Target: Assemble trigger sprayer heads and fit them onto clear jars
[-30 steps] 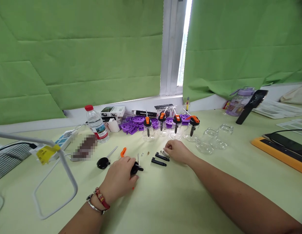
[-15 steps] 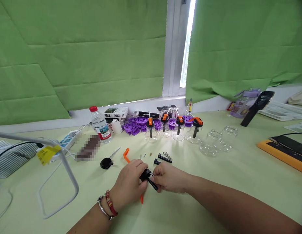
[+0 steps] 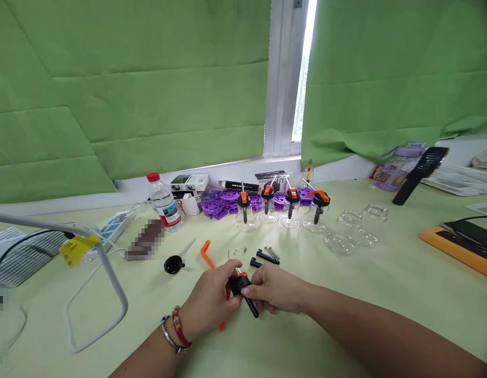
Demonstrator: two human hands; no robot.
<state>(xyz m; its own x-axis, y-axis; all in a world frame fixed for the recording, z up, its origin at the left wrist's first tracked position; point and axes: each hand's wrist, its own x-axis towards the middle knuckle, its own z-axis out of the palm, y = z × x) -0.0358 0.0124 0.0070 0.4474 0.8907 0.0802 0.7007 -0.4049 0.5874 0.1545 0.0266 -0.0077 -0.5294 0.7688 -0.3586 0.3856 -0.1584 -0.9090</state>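
Note:
Between my hands is a black lid [image 3: 239,284] with a black stem [image 3: 251,307] slanting down to the right. My left hand [image 3: 216,294] is closed round its left side, and a curved orange part shows among those fingers. The fingertips of my right hand [image 3: 269,286] are closed on the lid's right side, beside the stem. Just beyond my left hand lies an orange lever [image 3: 206,253]. A second black lid [image 3: 173,264] with a metal rod rests to the left. Black tube pieces [image 3: 267,256] and springs [image 3: 272,252] lie past my right hand.
Glass jars [image 3: 289,222] with black-and-orange tops stand in a row behind, before purple plastic parts [image 3: 222,203]. Several bare glass jars [image 3: 340,243] are to their right. A water bottle [image 3: 165,203] and a white metal frame [image 3: 117,286] are on the left.
The black lid has turned in my hands, so its broad side and more of the orange part show. My right fingertips have shifted onto the lid. The view has moved slightly.

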